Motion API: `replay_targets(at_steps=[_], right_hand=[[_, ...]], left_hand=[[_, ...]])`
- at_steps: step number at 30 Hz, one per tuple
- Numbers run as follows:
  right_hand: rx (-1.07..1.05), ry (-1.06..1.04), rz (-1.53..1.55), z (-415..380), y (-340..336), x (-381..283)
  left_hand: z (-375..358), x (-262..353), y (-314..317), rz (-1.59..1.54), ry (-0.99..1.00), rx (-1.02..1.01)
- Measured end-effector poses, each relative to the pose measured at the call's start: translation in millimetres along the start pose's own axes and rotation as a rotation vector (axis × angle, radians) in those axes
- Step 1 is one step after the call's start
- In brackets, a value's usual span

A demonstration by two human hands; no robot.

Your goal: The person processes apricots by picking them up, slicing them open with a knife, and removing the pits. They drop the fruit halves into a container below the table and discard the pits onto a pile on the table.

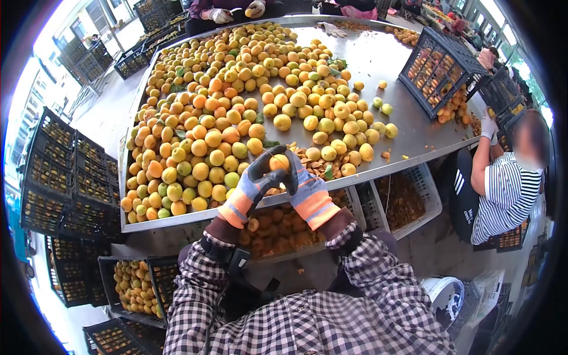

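Note:
My left hand [251,184] and my right hand [306,184] wear grey and orange gloves with dark fingers. They meet over the near edge of the metal table [408,127], fingers closed around one orange-yellow apricot [278,163]. Whether a small tool is in either hand cannot be made out. A broad heap of apricots [204,139], yellow, orange and some green, spreads beyond and left of my hands. Just right of the held fruit lie brown scraps [307,161] on the tabletop.
Below the table edge are a bin of apricots [281,228] and a white crate of brown scraps [435,204]. A tilted black crate [441,74] spills fruit at right. A seated person [503,183] works there; another person's gloved hands [236,13] are opposite. Stacked crates [62,171] stand left.

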State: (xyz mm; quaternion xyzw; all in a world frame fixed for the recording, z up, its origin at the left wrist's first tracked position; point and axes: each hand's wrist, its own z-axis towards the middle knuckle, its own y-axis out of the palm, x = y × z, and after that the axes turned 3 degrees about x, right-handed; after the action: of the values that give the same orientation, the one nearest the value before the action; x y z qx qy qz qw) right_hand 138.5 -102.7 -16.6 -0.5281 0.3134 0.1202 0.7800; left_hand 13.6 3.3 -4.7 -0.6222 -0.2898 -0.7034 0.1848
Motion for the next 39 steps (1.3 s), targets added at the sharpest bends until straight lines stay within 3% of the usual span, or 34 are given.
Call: replay_targets(at_steps=[6, 8, 12, 14, 16, 20, 22, 24, 26, 30, 32, 33, 34, 37, 39], right_hand=[[0.039, -0.083, 0.068, 3, 5, -1], [0.051, -0.059, 0.119, 3, 6, 0], [0.091, -0.214, 0.251, 5, 14, 5], [0.081, -0.248, 0.256, 7, 15, 4], [0.049, -0.099, 1.008, 12, 12, 0], [-0.083, 0.06, 0.928, 21, -12, 7], [-0.062, 0.177, 1.057, 23, -5, 17], [-0.146, 0.231, 1.458, 28, -6, 25], [-0.082, 0.29, 1.407, 25, -15, 17], [-0.23, 0.326, 1.394, 18, -43, 18], [-0.604, 0.146, 0.825, 18, -70, 9], [-0.623, 0.031, 0.613, 17, -70, 14], [-0.624, 0.03, 0.611, 18, -69, 17], [-0.327, 0.259, 0.773, 22, -64, 8], [-0.102, 0.129, 0.895, 23, -31, 16]], left_hand=[[-4, 5, 5, 0.008, -0.202, 0.246], [-6, -1, 1, 0.081, -0.08, 0.226], [-9, 1, -3, 0.053, 0.05, 0.206], [-9, -2, -2, 0.19, 0.258, 0.182], [-14, 5, -6, 0.154, 0.163, 0.164], [-20, 25, 2, -0.031, -0.084, 0.077], [-19, 22, 2, -0.059, -0.114, 0.085], [-17, 23, 3, -0.088, -0.143, 0.097], [-17, 28, 6, -0.13, -0.103, 0.116], [-15, 30, 2, -0.049, -0.031, 0.147], [-12, 26, -3, -0.015, 0.031, 0.129], [-13, 28, -4, -0.016, 0.033, 0.133], [-13, 30, -4, 0.009, 0.006, 0.141], [-10, 21, 0, 0.059, -0.034, 0.134], [-6, 10, 5, 0.073, 0.005, 0.117]])
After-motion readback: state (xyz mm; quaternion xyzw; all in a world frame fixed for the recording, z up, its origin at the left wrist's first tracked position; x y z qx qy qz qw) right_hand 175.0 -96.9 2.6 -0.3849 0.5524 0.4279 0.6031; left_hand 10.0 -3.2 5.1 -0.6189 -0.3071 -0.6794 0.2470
